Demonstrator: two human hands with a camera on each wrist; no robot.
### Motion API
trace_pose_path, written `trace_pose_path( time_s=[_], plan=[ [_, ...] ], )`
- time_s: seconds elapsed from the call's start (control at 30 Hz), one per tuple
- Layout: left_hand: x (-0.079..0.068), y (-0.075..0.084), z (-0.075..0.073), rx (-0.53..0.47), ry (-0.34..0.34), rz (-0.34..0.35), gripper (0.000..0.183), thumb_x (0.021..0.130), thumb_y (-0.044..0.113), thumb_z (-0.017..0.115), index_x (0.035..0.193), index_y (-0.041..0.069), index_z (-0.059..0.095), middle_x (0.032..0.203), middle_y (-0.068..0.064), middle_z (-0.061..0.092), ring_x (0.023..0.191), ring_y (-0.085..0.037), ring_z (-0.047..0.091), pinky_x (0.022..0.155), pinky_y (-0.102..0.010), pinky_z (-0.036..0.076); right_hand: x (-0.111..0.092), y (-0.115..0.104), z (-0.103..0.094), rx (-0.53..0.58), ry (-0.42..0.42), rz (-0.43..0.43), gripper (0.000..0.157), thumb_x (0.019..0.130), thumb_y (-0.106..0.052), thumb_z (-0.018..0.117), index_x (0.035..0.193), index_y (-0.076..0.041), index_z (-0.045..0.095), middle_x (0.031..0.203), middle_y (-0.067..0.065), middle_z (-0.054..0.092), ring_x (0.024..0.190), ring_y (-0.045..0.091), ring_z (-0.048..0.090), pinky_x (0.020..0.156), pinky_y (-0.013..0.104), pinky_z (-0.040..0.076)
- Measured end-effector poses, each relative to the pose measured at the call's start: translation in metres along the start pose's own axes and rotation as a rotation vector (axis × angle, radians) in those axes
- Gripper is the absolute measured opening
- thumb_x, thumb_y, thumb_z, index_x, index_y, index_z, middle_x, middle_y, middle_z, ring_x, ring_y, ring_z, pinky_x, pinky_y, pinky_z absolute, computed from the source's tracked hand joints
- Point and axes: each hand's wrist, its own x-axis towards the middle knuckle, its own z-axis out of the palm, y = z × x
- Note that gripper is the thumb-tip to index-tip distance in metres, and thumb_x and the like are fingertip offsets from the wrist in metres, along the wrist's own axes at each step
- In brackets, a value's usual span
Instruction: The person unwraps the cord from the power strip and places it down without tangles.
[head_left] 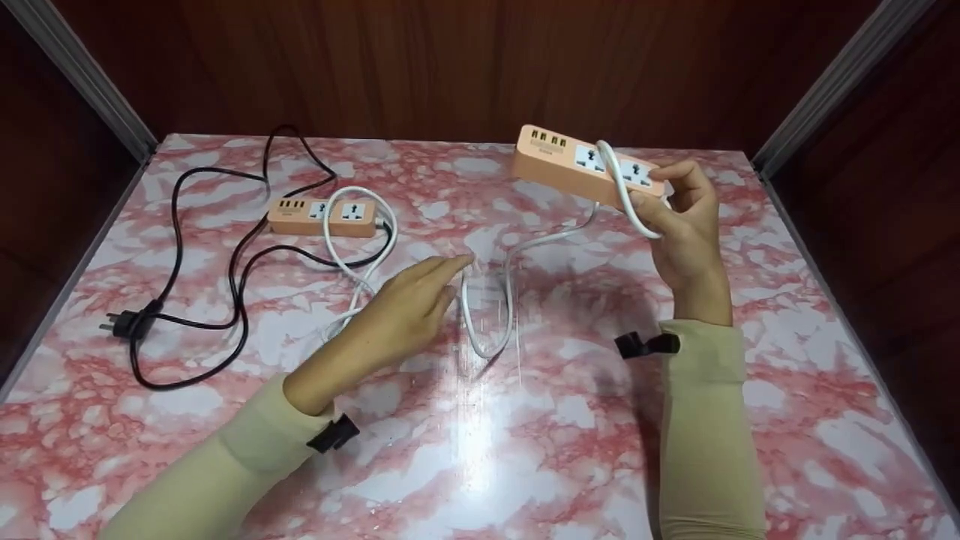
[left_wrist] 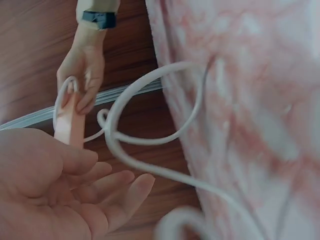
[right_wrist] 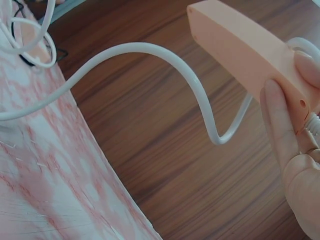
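Observation:
My right hand (head_left: 690,232) grips one end of an orange power strip (head_left: 559,165) and holds it tilted above the table. A white cord (head_left: 619,180) loops over that strip's sockets and runs down to the tabletop. Low over the table's middle, my left hand (head_left: 397,307) has relaxed fingers; in the left wrist view its palm (left_wrist: 60,185) holds nothing. Beside those fingers lies a bend of the white cord (head_left: 510,300). More white cord (head_left: 390,214) forms a loop across a second orange power strip (head_left: 289,217), which lies on the table at the left.
A black cord (head_left: 176,225) with a black plug (head_left: 131,322) spreads in loops over the left side. The tabletop (head_left: 570,465) has a red and white marbled surface. Dark wooden panels (head_left: 420,67) stand behind it and at both sides.

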Motion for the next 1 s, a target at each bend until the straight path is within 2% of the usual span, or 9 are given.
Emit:
trace_pose_path(
  time_s=[0.2, 0.37, 0.53, 0.73, 1.0],
  plan=[
    [0.004, 0.009, -0.029, 0.015, -0.003, -0.016, 0.052, 0.111, 0.02, 0.058, 0.161, 0.012, 0.047, 0.154, -0.012, 0.057, 0.143, -0.03, 0.053, 0.119, -0.049, 0.043, 0.001, 0.001, 0.002, -0.001, 0.001, -0.002, 0.027, 0.083, 0.02, 0.067, 0.098, -0.002, 0.066, 0.106, 0.012, 0.059, 0.088, 0.024, 0.067, 0.07, 0.026, 0.062],
    [0.015, 0.017, -0.033, 0.03, 0.007, 0.006, 0.051, 0.108, 0.023, 0.064, 0.158, 0.015, 0.052, 0.153, -0.01, 0.058, 0.142, -0.031, 0.054, 0.118, -0.051, 0.044, 0.001, 0.001, 0.002, 0.006, -0.001, -0.003, 0.026, 0.083, 0.02, 0.07, 0.098, 0.0, 0.065, 0.105, 0.013, 0.059, 0.084, 0.023, 0.067, 0.068, 0.025, 0.061],
    [0.032, 0.021, -0.025, 0.055, 0.04, 0.051, 0.048, 0.105, 0.022, 0.069, 0.152, 0.015, 0.059, 0.149, -0.009, 0.062, 0.139, -0.029, 0.057, 0.115, -0.047, 0.046, 0.001, 0.001, 0.002, -0.011, 0.0, -0.001, 0.026, 0.083, 0.02, 0.069, 0.098, -0.001, 0.065, 0.105, 0.013, 0.06, 0.084, 0.023, 0.067, 0.068, 0.024, 0.06],
    [0.055, 0.02, -0.005, 0.043, 0.11, 0.089, 0.043, 0.102, 0.019, 0.073, 0.144, 0.012, 0.066, 0.139, -0.009, 0.069, 0.131, -0.029, 0.062, 0.111, -0.045, 0.05, 0.0, 0.001, 0.001, -0.014, -0.003, 0.005, 0.028, 0.082, 0.021, 0.068, 0.097, -0.002, 0.066, 0.104, 0.012, 0.061, 0.085, 0.022, 0.068, 0.068, 0.024, 0.061],
    [0.074, 0.015, 0.019, 0.016, 0.15, 0.063, 0.038, 0.1, 0.019, 0.077, 0.137, 0.01, 0.071, 0.135, -0.008, 0.071, 0.128, -0.028, 0.065, 0.108, -0.043, 0.052, 0.002, 0.001, 0.002, 0.002, -0.016, 0.003, 0.027, 0.081, 0.021, 0.071, 0.098, 0.0, 0.066, 0.104, 0.013, 0.06, 0.084, 0.022, 0.068, 0.067, 0.024, 0.061]
  ],
)
